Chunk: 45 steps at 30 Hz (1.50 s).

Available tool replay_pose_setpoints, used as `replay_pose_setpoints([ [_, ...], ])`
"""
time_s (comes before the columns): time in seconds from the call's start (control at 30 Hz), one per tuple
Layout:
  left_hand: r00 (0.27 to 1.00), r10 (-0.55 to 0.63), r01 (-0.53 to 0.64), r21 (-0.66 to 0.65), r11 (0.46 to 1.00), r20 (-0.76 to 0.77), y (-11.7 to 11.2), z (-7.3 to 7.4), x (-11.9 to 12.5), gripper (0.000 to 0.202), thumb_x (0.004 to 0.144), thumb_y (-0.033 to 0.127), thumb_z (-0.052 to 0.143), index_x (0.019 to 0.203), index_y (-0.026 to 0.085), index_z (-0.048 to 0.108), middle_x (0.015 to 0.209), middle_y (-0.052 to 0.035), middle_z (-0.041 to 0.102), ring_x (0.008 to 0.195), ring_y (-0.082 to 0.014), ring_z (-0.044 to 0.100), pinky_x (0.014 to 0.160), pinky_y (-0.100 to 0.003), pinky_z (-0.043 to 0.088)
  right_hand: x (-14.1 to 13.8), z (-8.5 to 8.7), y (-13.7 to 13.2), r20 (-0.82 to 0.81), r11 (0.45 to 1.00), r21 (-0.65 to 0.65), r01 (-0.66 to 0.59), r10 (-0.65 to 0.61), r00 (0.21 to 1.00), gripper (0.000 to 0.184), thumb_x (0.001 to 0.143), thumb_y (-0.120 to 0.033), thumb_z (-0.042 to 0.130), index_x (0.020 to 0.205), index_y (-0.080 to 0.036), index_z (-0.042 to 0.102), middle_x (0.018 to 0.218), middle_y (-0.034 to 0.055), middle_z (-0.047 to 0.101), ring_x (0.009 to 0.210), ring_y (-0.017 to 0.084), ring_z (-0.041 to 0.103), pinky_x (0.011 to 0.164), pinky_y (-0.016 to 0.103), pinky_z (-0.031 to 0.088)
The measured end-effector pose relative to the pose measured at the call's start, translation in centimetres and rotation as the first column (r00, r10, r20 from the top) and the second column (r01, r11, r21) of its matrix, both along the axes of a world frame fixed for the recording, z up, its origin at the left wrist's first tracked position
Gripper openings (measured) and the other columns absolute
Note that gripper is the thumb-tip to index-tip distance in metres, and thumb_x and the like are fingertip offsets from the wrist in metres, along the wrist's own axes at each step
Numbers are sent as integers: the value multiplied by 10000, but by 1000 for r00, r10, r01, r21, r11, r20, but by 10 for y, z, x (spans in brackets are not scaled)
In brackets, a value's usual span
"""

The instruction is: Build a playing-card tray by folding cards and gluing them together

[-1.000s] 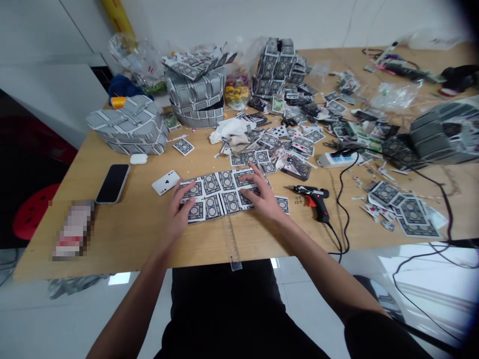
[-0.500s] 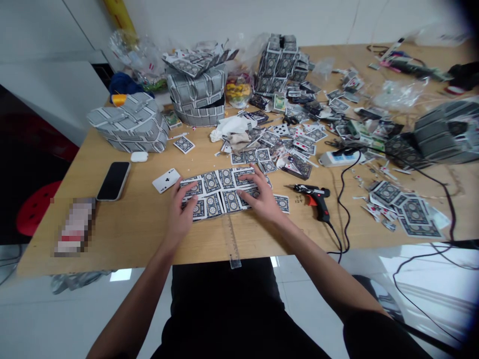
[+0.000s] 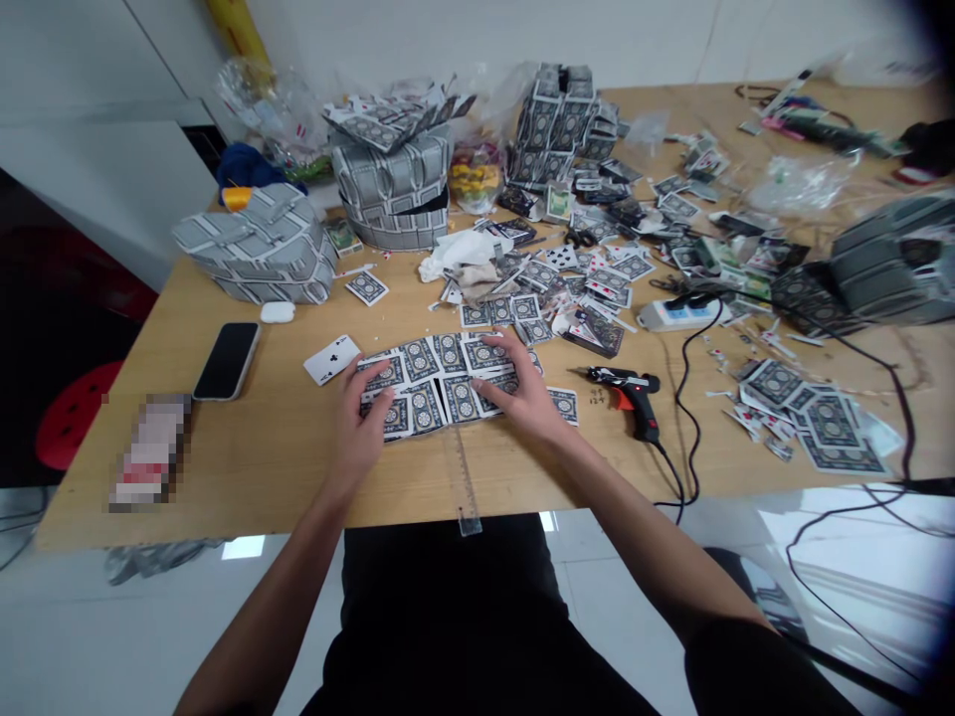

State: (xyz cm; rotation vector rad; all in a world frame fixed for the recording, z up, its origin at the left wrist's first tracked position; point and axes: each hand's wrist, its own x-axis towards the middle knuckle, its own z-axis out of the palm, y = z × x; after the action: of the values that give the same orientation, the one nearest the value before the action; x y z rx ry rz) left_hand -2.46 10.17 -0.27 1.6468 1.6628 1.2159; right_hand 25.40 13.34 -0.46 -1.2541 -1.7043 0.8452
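Observation:
A panel of joined playing cards (image 3: 424, 364), blue-and-white backs up, lies on the table before me in two rows. A narrow dark gap runs between its middle cards. My left hand (image 3: 363, 406) grips the left end, thumb and fingers on the cards. At the right part, my right hand (image 3: 522, 388) holds it with fingers curved over the far edge and thumb nearer me. Beneath the near edge a clear ruler (image 3: 464, 482) juts toward me past the table edge. An ace of clubs (image 3: 332, 360) lies face up beside my left hand.
Right of the panel lies a glue gun (image 3: 628, 393), its cord trailing off the table. A power strip (image 3: 682, 314) sits behind it. Loose cards (image 3: 828, 428) lie at the right. Woven card baskets (image 3: 261, 249) stand at the back. A phone (image 3: 228, 360) lies left.
The panel bows slightly more, its middle top edge a little higher. Both hands keep their hold in nearly the same place.

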Motion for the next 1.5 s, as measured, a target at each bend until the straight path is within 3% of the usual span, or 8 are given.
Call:
replay_pose_setpoints([
  [0.57, 998, -17, 19, 30, 999, -63, 1, 3, 0, 267, 1012, 322, 634, 1272, 297, 691, 1469, -86, 606, 1493, -291, 512, 1324, -560, 340, 3, 2, 2, 57, 1000, 22, -11, 9, 998, 491, 955, -547, 728, 1392, -344, 637, 1613, 106, 541, 1578, 354, 436, 1313, 632, 317],
  [0.73, 984, -34, 48, 74, 996, -174, -3, 12, -6, 318, 1041, 390, 604, 1329, 270, 667, 1627, -125, 474, 1581, -312, 412, 1336, -559, 299, 14, 15, 4, 151, 997, 46, -56, 48, 987, 605, 936, -653, 734, 1418, -303, 628, 1734, 143, 380, 1637, 400, 327, 1305, 660, 313],
  [0.8, 950, -147, 177, 87, 980, -275, -3, 19, -13, 434, 1032, 438, 615, 1427, 259, 614, 1701, -148, 384, 1619, -339, 351, 1337, -579, 279, 19, 23, 6, 216, 988, 75, -138, 119, 969, 697, 875, -707, 782, 1422, -306, 622, 1796, 121, 269, 1667, 423, 241, 1315, 679, 285],
  [0.87, 868, -286, 339, 62, 939, -406, 1, 27, -20, 623, 980, 519, 679, 1531, 262, 540, 1739, -164, 334, 1648, -389, 285, 1344, -624, 218, 22, 32, 10, 292, 962, 100, -253, 214, 932, 776, 783, -753, 844, 1388, -313, 639, 1814, 92, 236, 1680, 446, 175, 1330, 699, 236],
  [1.0, 713, -455, 498, -73, 864, -533, 15, 34, -23, 1022, 805, 720, 811, 1646, 280, 432, 1763, -176, 313, 1649, -457, 256, 1347, -671, 146, 18, 41, 22, 409, 903, 96, -419, 348, 844, 827, 622, -831, 899, 1226, -309, 686, 1777, 83, 339, 1660, 505, 191, 1334, 751, 127],
  [1.1, 667, -487, 513, -126, 849, -564, 24, 31, -19, 1226, 707, 770, 862, 1691, 237, 360, 1775, -212, 280, 1646, -482, 248, 1348, -664, 161, 10, 39, 31, 436, 882, 78, -465, 389, 811, 810, 595, -867, 885, 1141, -309, 667, 1728, 83, 424, 1642, 504, 240, 1340, 751, 97],
  [1.27, 637, -456, 481, -141, 865, -622, 29, 28, -10, 1283, 638, 630, 955, 1692, 236, 339, 1780, -215, 262, 1642, -496, 244, 1345, -656, 165, 3, 36, 39, 483, 862, 126, -492, 380, 789, 797, 588, -847, 902, 1101, -294, 643, 1582, 126, 555, 1559, 510, 378, 1363, 714, -18],
  [1.5, 555, -455, 504, -153, 850, -696, 31, 39, 0, 1194, 681, 605, 915, 1678, 226, 377, 1675, -211, 412, 1563, -471, 373, 1326, -643, 221, 0, 38, 39, 619, 835, 155, -529, 335, 710, 803, 636, -862, 858, 1126, -272, 624, 1530, 165, 551, 1475, 493, 455, 1336, 725, 164],
])
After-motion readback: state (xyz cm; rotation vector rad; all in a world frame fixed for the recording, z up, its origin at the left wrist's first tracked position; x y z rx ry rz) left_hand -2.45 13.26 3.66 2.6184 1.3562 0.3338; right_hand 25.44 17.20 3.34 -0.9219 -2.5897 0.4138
